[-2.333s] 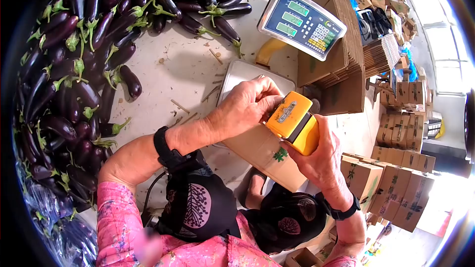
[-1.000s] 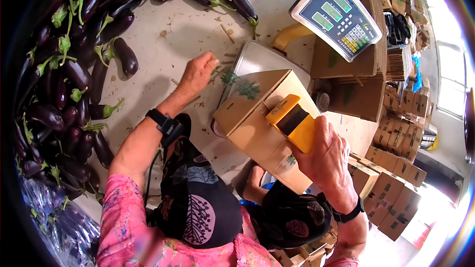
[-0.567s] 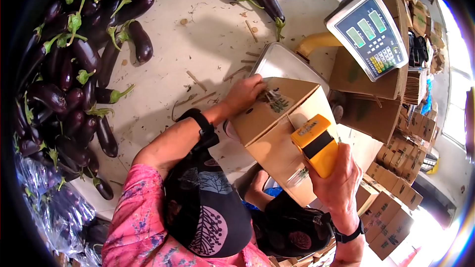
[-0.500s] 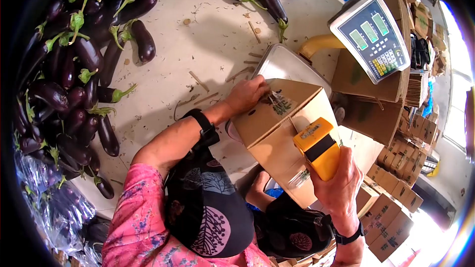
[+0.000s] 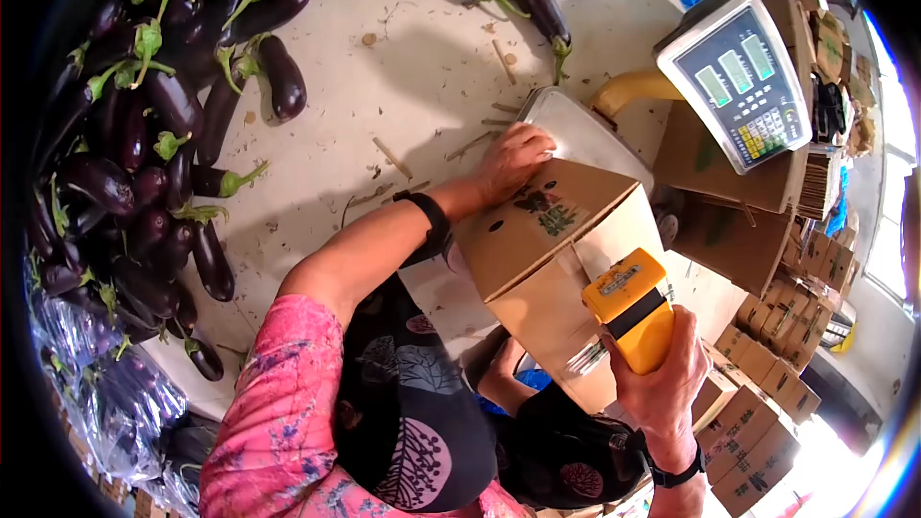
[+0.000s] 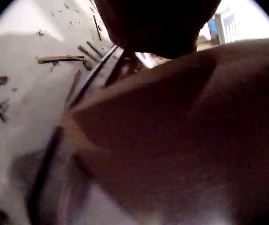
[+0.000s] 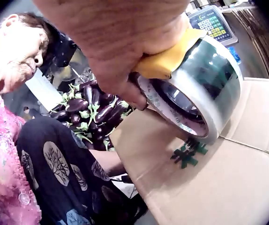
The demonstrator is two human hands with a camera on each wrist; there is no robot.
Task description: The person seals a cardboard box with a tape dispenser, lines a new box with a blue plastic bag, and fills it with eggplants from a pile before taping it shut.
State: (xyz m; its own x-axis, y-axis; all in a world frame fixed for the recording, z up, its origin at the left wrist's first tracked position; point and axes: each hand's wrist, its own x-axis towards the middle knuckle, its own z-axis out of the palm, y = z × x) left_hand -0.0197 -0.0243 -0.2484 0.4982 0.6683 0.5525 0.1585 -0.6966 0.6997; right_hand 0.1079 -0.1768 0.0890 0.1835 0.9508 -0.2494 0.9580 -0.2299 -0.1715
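My right hand grips a yellow tape dispenser over the top of a closed cardboard box. In the right wrist view, its wide roll of clear tape shows close over the cardboard, beside a green print. My left hand rests at the far left edge of the box, fingers bent loosely against the printed end face. The box sits on the metal platform of a scale. Dark and close, the left wrist view shows part of the hand above the cardboard.
A heap of eggplants spreads along the left. The scale's display stands at the back right, before flattened cartons. More boxes are stacked at the right. Clear plastic bags lie at lower left; dry stems litter the floor.
My left hand left the dispenser, swung out left, then came to the box's end face and slid toward its far edge. The right hand still holds the dispenser. The head view has shifted.
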